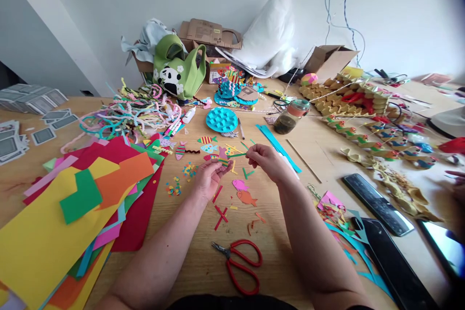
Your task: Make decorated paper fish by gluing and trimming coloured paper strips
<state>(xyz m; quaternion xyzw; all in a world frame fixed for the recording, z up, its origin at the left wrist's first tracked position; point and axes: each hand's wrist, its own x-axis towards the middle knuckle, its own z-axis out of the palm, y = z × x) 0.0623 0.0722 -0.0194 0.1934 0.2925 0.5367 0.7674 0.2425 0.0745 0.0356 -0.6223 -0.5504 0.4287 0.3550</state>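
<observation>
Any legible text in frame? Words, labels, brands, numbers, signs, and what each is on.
None legible.
Pale label on the brown cardboard: too small to read.
Box right of the green bag: print too blurred to read.

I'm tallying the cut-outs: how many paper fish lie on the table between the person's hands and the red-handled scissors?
2: a pink fish, and an orange fish nearer the scissors. More could be hidden beneath the left hand.
</observation>
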